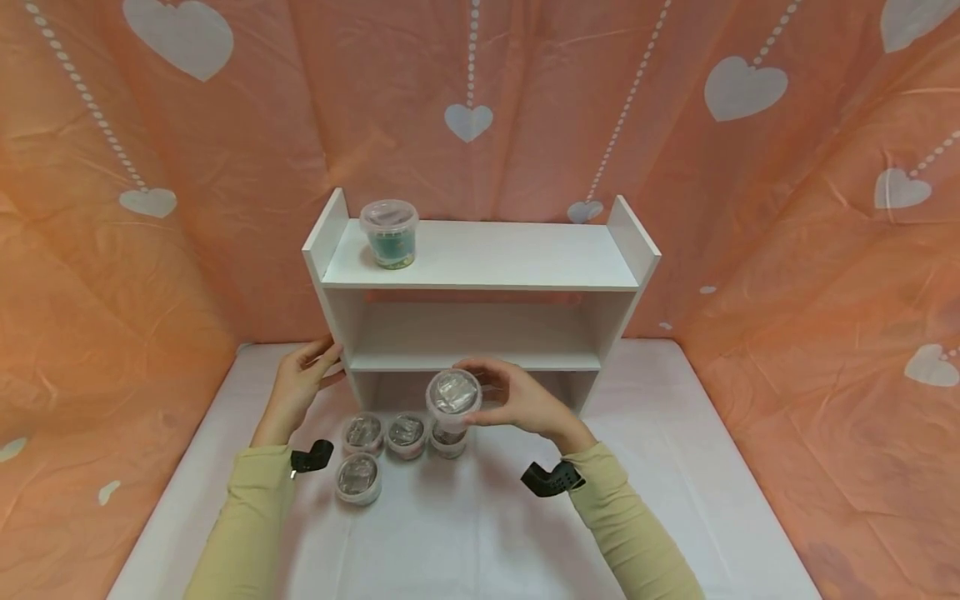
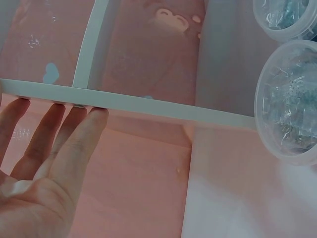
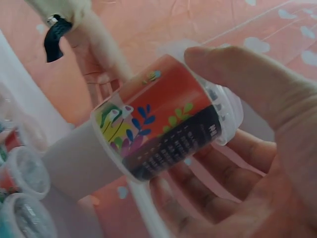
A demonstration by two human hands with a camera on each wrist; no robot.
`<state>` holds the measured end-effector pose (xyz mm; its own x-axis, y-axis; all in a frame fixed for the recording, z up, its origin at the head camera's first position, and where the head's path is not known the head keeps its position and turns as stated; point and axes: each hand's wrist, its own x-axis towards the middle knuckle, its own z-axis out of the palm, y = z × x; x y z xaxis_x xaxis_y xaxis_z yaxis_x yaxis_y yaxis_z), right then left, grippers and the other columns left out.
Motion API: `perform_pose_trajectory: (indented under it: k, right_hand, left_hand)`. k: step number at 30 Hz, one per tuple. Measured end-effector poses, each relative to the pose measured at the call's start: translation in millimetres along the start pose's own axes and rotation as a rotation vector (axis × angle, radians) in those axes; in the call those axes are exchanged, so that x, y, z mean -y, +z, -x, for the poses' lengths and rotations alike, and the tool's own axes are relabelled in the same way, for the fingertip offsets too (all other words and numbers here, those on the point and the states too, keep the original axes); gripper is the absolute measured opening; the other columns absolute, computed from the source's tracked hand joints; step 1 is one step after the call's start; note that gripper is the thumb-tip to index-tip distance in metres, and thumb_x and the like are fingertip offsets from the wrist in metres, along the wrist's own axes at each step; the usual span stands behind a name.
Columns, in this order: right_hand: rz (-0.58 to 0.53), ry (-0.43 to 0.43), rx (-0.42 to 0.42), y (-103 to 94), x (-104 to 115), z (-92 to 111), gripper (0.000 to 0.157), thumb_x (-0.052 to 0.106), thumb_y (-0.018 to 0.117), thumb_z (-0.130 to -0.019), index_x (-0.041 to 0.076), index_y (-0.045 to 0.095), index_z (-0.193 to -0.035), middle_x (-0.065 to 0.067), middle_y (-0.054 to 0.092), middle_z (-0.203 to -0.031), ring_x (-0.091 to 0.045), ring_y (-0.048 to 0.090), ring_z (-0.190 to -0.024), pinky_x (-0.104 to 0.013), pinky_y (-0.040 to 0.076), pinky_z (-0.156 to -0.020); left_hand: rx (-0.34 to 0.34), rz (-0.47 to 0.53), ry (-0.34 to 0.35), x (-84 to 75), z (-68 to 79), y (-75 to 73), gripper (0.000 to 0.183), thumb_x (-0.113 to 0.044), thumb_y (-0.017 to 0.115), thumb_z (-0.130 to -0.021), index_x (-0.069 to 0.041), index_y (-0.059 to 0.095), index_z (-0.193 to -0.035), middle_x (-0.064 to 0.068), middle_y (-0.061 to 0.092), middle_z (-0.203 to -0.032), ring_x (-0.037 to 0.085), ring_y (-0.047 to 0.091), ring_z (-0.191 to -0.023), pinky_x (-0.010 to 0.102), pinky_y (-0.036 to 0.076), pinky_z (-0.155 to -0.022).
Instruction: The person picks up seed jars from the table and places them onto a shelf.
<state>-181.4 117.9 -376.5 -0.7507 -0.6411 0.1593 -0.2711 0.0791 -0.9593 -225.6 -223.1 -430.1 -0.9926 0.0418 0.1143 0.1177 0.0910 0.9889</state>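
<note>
My right hand (image 1: 525, 404) grips a small plastic tub (image 1: 454, 390) by its sides, thumb on one side and fingers on the other. It is held above the table in front of the lower shelf. In the right wrist view, that tub's printed label (image 3: 163, 116) shows red with leaves and a dark text band. Fairly straight fingers of my left hand (image 1: 297, 390) touch the left side panel of a white shelf unit (image 1: 472, 336); the left wrist view shows the fingertips (image 2: 99, 113) against the panel's edge.
Several lidded tubs stand on the white table before the shelf's left half, among them a nearer one (image 1: 358, 477). A tub with green contents (image 1: 390, 236) is at the left of the top shelf. Orange cloth (image 1: 525, 108) with pale hearts surrounds the table.
</note>
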Motion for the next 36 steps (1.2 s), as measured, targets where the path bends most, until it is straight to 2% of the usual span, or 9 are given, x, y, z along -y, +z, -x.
perform_pose_trajectory:
  k: [4,8,12,26,36]
  right_hand:
    - [-0.006,0.007,-0.021,-8.9,3,-1,0.064,-0.01,0.075,-0.077,-0.001,0.048,-0.134,-0.013,0.055,-0.124,-0.027,0.052,-0.114,-0.043,0.049,-0.096]
    - [-0.006,-0.027,-0.041,-18.3,-1,-4,0.064,-0.01,0.076,-0.076,0.001,0.05,-0.133,-0.013,0.055,-0.124,-0.027,0.052,-0.114,-0.044,0.05,-0.095]
    - [-0.004,-0.066,-0.055,-25.8,7,-5,0.062,-0.008,0.077,-0.076,0.002,0.052,-0.132,-0.012,0.056,-0.123,-0.027,0.052,-0.113,-0.044,0.051,-0.094]
    - [-0.002,-0.139,-0.095,-55.3,50,-9,0.06,0.006,0.078,-0.08,0.0,0.05,-0.133,-0.015,0.056,-0.121,-0.028,0.055,-0.11,-0.04,0.051,-0.093]
    - [-0.029,-0.184,-0.121,-73.2,82,-15,0.061,0.005,0.076,-0.082,-0.004,0.047,-0.134,-0.015,0.056,-0.122,-0.027,0.055,-0.109,-0.032,0.05,-0.093]
  left_hand:
    - [-0.007,0.005,0.001,-0.1,-0.2,0.5,0.06,-0.03,0.056,-0.098,0.008,0.038,-0.142,0.028,0.038,-0.142,0.011,0.055,-0.111,0.025,0.054,-0.085]
    - [-0.008,0.013,0.007,0.2,-0.7,1.1,0.06,-0.029,0.056,-0.098,0.008,0.039,-0.141,0.029,0.038,-0.141,0.005,0.055,-0.106,0.026,0.054,-0.085]
    - [-0.003,0.01,0.014,0.2,-0.4,1.4,0.06,-0.029,0.056,-0.098,0.008,0.038,-0.141,0.03,0.038,-0.141,0.004,0.055,-0.106,0.028,0.054,-0.086]
    - [-0.004,0.003,0.015,0.0,0.3,1.3,0.06,-0.03,0.055,-0.098,0.008,0.038,-0.141,0.029,0.038,-0.141,0.005,0.055,-0.106,0.029,0.053,-0.087]
    - [-0.007,0.001,0.012,0.7,-0.9,1.3,0.061,-0.031,0.056,-0.098,0.008,0.038,-0.141,0.029,0.038,-0.142,0.005,0.055,-0.106,0.03,0.053,-0.087]
